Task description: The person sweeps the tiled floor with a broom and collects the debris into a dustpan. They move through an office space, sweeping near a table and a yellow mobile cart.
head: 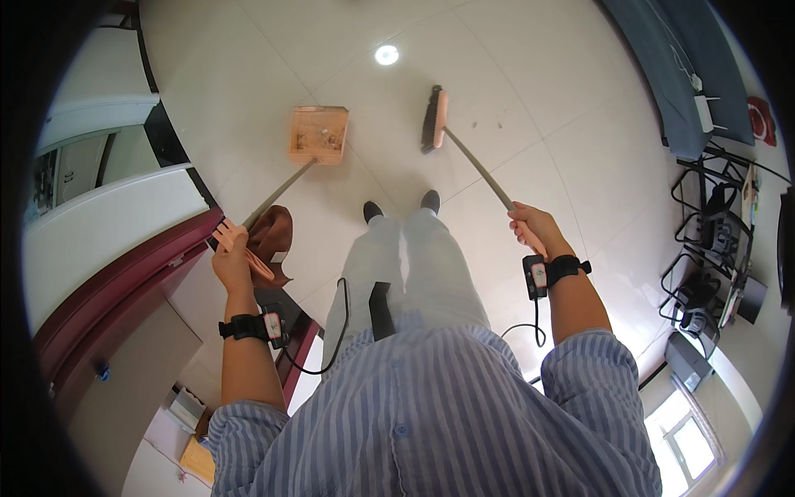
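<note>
My left hand (233, 258) is closed around the upper end of the long handle of an orange dustpan (318, 133). The pan lies on the tiled floor ahead of my left foot, with dirt and small bits in it. A broom (440, 118) with dark bristles and a pinkish head is on the floor to the right of the pan, apart from it. Its handle runs down to my right hand (535, 228), which grips the end. Small dark specks (487, 125) lie on the floor right of the broom head. Brown cloth (272, 233) shows beside my left hand.
A dark red door frame (124, 289) stands close by my left arm. Folded black metal-framed items (708, 236) and a blue-grey covered piece of furniture (658, 81) line the right side. Cables run from the devices on my wrists. A round light reflects on the floor.
</note>
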Demonstrator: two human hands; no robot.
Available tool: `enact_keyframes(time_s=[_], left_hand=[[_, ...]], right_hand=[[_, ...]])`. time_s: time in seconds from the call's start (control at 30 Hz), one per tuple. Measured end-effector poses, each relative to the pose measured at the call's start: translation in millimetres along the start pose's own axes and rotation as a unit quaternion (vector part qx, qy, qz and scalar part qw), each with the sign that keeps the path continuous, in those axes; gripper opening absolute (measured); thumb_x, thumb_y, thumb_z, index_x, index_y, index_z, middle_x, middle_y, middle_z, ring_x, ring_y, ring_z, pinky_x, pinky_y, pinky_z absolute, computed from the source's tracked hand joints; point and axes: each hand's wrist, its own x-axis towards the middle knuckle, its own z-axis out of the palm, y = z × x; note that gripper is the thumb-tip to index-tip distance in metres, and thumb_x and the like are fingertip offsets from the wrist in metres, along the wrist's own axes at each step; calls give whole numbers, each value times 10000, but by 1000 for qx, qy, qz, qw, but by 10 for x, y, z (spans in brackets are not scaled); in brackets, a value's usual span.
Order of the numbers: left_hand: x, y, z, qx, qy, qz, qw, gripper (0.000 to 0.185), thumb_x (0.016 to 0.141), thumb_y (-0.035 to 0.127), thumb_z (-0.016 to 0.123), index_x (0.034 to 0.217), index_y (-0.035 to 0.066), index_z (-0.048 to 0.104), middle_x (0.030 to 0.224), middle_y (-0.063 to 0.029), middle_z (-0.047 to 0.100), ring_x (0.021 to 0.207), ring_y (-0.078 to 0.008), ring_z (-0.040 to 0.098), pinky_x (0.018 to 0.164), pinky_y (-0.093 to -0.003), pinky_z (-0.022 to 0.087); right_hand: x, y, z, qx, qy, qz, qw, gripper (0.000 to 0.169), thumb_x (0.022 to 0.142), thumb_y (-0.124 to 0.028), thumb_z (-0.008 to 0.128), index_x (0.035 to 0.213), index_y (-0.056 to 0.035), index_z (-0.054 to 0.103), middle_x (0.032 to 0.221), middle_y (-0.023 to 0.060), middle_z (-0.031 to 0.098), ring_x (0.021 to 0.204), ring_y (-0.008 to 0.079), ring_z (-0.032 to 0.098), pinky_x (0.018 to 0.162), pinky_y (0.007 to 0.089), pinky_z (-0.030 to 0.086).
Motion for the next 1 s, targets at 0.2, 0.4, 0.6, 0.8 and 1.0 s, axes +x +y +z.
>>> enact_keyframes(time_s=[0.2,0.4,0.6,0.8,1.0], left_hand=[[-24,280,293,115,-76,98,986,303,741,206,684,893,-56,656,793,-90,662,739,-137,599,689,-274,463],[-90,724,763,249,-164,215,930,267,699,207,673,854,-9,657,734,-161,653,661,-261,643,619,-325,487],[-252,1040,1386,313,-224,247,889,253,684,219,677,759,-15,615,673,-174,611,609,-308,603,575,-360,469],[-436,1201,1801,299,-270,263,877,213,681,196,657,735,-4,605,664,-155,611,611,-314,599,576,-370,471],[-677,1336,2146,350,-272,273,854,237,664,226,665,732,4,616,691,-163,619,645,-327,605,601,-396,482]], right_hand=[[-14,-433,-175,87,5,-40,995,536,813,-42,564,1312,25,380,706,41,514,547,77,470,441,200,368],[467,-877,-231,183,-110,-75,974,412,850,-119,598,1227,-48,449,711,33,532,548,64,481,428,156,410],[1351,-1591,90,266,-169,-31,949,126,864,-86,561,864,-41,443,671,59,530,479,83,483,399,173,419],[1632,-1506,-353,377,-209,-26,902,143,900,-99,511,826,-33,408,656,39,500,492,79,487,421,177,439],[1176,-450,-1052,477,-170,11,862,117,906,-115,500,879,-39,414,670,59,512,493,81,488,418,165,435]])
